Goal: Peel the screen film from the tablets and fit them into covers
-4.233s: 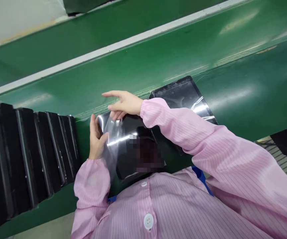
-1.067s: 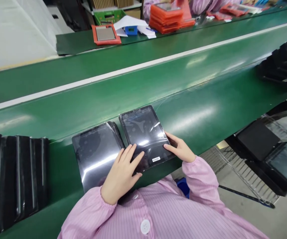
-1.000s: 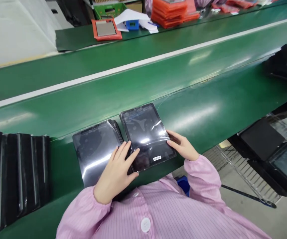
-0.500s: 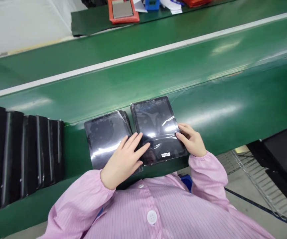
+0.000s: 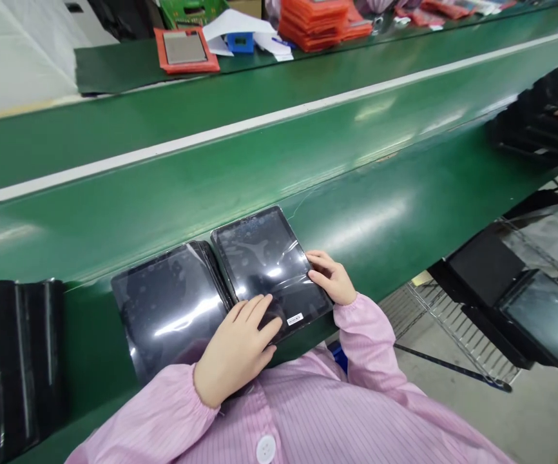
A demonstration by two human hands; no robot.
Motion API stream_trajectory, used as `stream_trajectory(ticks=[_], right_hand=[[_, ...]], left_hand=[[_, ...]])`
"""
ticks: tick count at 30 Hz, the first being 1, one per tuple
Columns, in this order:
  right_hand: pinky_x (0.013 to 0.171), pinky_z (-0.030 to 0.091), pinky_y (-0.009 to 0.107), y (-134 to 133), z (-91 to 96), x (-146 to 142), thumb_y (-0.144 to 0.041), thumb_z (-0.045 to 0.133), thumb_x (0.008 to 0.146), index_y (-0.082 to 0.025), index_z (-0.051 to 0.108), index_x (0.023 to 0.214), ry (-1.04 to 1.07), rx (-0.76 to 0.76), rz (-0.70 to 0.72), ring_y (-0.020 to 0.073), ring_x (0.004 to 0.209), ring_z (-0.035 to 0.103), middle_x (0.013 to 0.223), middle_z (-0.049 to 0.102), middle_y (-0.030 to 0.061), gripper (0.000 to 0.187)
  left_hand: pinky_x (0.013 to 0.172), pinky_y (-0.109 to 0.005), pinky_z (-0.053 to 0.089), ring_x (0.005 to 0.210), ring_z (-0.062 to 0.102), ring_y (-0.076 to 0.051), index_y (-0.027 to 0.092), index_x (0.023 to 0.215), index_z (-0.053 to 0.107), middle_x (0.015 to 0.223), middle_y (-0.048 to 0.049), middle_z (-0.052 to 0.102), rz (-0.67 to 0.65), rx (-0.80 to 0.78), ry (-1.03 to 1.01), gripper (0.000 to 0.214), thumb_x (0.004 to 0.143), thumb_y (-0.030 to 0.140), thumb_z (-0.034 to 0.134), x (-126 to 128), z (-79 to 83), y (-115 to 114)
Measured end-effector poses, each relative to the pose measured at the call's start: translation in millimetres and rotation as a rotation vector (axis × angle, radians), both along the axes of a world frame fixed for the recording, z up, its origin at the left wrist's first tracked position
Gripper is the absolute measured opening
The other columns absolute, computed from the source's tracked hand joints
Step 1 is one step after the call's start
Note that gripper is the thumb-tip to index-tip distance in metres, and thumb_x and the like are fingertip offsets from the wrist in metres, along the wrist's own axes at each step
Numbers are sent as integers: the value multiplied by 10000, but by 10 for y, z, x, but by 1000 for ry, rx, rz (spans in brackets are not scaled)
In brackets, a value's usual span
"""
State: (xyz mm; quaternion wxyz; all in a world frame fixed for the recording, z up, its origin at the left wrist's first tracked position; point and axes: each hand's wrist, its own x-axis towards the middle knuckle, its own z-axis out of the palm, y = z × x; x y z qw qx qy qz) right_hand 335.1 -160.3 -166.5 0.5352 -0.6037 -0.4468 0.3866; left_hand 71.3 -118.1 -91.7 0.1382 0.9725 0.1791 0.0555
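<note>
A tablet in shiny plastic is lying on the green belt, touching another tablet. The left hand is resting open on the first tablet's low corner, not gripping. The right hand is touching its side with bent fingers; I can't tell if it's gripping. A black row is standing nearby on the belt.

Bright light, white glare on tablet's plastic film
</note>
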Motion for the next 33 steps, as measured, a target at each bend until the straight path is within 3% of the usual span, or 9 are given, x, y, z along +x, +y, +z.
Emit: stream_trajectory(ticks=[3,6,8,11,14,19,24,29,33], right_hand=[[957,507,442,15,-126,28,-522,714,796,-253,769,1014,121,0,-84,254,1009,652,1052,707,79,350],[883,548,437,30,-225,66,-584,628,834,-237,743,1009,252,-2,-183,222,877,671,925,715,73,406],[843,564,421,39,-253,90,-596,621,827,-224,733,972,325,5,-236,208,824,667,863,704,69,415],[802,573,392,54,-245,118,-583,631,817,-223,721,931,413,16,-283,187,768,656,805,685,52,389],[775,576,369,63,-218,126,-560,659,801,-228,714,920,472,16,-293,170,732,646,779,676,35,357],[768,575,363,59,-201,101,-530,735,737,-232,730,903,487,8,-256,167,718,641,781,678,27,341],[789,550,391,29,-213,79,-570,755,700,-230,750,785,429,35,-174,194,757,633,821,675,41,350],[913,472,439,0,-234,93,-587,667,800,-226,773,711,327,80,-55,230,853,613,854,651,60,386],[920,444,433,-4,-259,108,-568,574,887,-226,777,701,259,93,-1,222,844,595,856,631,62,439]], left_hand=[[872,-441,573,1060,666,-290,183,838,652,1166,-123,689,-34,-44,-91,27,853,188,629,9,0,30],[822,-344,581,929,697,-202,199,838,628,998,-54,727,14,-207,-141,138,933,213,528,-39,8,108],[771,-293,580,879,710,-174,217,888,619,962,-32,738,119,-333,-143,159,960,268,487,-119,34,179],[735,-266,582,870,728,-174,235,842,598,979,-24,755,311,-446,-156,204,958,360,486,-296,111,299],[748,-265,591,879,740,-190,237,745,571,972,-29,769,388,-523,-163,266,936,411,509,-460,206,394],[741,-300,605,867,743,-222,231,681,574,1014,-68,767,287,-565,-117,250,893,355,526,-515,272,422],[828,-359,603,1026,706,-248,236,681,574,1090,-75,746,145,-485,-42,187,854,259,507,-446,187,362],[893,-454,578,1123,638,-266,248,742,605,1209,-65,679,115,-421,1,153,840,219,491,-424,99,270],[935,-492,550,1176,588,-280,250,779,622,1271,-74,617,137,-421,11,151,854,228,493,-444,49,217]])
